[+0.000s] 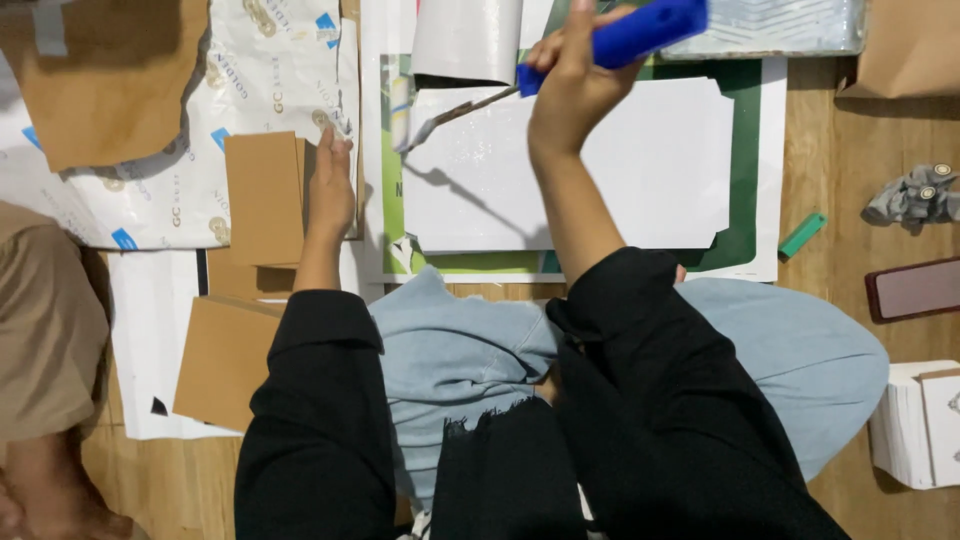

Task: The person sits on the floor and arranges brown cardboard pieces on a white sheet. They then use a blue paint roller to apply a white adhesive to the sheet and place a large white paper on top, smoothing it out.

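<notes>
My right hand [570, 75] is raised above the work and grips a tool with a blue handle [640, 30] and a thin metal blade [455, 112] that points left and down. Under it lies a white card sheet [620, 170] with notched corners, on a green mat [745, 170]. My left hand [330, 190] rests flat, fingers together, on the right edge of a brown cardboard piece [262, 195]. Both arms wear black sleeves.
More brown cardboard pieces [222, 360] lie at the left on printed white paper [250, 80]. A green marker [802, 236], a crumpled grey rag [915, 195], a dark red flat case [915, 290] and a white card stack [920, 420] lie on the wooden floor at right. Another person's leg [45, 320] is at far left.
</notes>
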